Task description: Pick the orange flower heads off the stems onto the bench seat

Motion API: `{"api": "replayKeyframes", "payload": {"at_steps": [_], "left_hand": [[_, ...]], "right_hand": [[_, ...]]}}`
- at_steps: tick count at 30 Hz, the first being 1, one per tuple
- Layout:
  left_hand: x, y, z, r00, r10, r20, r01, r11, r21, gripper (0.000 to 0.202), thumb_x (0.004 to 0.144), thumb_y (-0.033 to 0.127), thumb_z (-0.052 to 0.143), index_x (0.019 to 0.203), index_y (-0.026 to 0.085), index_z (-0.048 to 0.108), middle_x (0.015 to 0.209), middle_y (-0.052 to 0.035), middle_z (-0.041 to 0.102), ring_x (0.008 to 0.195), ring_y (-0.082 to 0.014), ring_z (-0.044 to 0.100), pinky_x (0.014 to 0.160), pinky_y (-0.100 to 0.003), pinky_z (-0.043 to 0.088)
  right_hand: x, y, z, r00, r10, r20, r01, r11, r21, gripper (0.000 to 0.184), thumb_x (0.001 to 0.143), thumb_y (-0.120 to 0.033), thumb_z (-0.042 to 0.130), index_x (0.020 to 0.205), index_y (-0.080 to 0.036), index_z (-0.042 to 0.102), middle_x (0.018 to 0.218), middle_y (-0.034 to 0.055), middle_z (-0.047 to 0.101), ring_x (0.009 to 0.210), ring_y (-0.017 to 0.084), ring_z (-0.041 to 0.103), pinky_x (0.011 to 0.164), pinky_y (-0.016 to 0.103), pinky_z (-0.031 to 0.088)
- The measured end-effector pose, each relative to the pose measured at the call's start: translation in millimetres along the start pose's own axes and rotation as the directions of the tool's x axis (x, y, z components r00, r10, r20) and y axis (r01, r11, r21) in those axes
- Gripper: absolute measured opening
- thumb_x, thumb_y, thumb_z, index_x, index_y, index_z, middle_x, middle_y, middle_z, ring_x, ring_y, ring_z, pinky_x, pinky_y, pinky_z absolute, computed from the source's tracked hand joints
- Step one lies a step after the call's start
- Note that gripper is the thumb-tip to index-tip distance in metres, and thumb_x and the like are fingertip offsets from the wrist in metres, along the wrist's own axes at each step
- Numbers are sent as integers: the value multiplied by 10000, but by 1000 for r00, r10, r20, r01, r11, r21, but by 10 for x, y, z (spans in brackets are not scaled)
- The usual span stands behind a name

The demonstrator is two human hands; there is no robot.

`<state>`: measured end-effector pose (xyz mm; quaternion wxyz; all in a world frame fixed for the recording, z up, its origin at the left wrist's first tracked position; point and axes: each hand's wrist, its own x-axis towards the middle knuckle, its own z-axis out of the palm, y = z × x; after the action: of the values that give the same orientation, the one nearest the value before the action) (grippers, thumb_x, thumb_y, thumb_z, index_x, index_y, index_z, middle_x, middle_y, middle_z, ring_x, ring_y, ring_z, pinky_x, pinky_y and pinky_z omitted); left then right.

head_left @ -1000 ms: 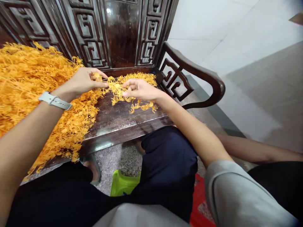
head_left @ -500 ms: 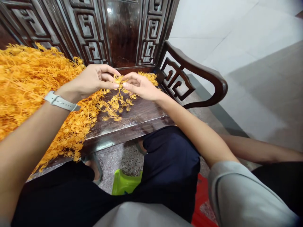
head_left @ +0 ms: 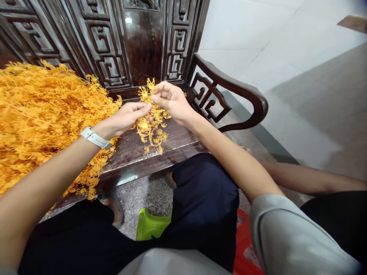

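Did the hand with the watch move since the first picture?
Yes. The left hand has moved to the right, closer to the armrest, and a little nearer the person's body.

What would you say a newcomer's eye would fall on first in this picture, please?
Most likely the big orange heap on the left, piled on the dark wooden bench. Next, near the middle, the left hand and right hand hold an orange sprig whose lower strands dangle over the seat. Lower down, a bright green object, partly hidden, stands out between the person's legs.
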<state>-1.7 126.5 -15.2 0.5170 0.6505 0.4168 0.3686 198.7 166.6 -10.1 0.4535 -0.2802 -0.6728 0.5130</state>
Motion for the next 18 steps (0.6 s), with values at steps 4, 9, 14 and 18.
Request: {"api": "replayKeyframes", "payload": {"at_steps": [4, 9, 14, 18], "left_hand": [[4, 36, 6, 996, 91, -26, -85, 981, 176, 487, 964, 615, 659, 707, 207, 592, 716, -25, 618, 706, -167, 580, 754, -332, 482], [-21, 67, -37, 996, 87, 26, -91, 944, 317, 349, 965, 521, 647, 840, 201, 710, 699, 1, 565, 617, -138, 443, 619, -298, 374], [-120, 129, -39, 999, 48, -2, -45, 935, 352, 313, 969, 472, 614, 865, 210, 749, 666, 3, 517, 582, -142, 384, 566, -305, 305], [-165, 171, -39, 997, 54, -55, -24, 898, 440, 301, 966, 411, 595, 739, 219, 641, 606, 21, 440, 557, -147, 360, 567, -320, 294]], "right_hand": [[-42, -90, 25, 992, 128, 10, -128, 991, 24, 530, 872, -693, 757, 1045, -241, 541, 930, 11, 573, 855, 147, 564, 724, 259, 506], [-38, -101, 50, 992, 114, -55, -116, 993, -36, 367, 929, -527, 749, 892, -208, 573, 861, 7, 567, 808, 126, 508, 671, 235, 442], [18, 21, 14, 986, 13, -169, -41, 986, -162, 251, 949, -250, 643, 727, -187, 544, 766, 1, 574, 745, 115, 475, 699, 254, 430], [81, 150, 22, 980, -41, -195, -11, 966, -259, 267, 903, -140, 602, 655, -186, 515, 711, -10, 551, 723, 116, 462, 708, 270, 408]]}}
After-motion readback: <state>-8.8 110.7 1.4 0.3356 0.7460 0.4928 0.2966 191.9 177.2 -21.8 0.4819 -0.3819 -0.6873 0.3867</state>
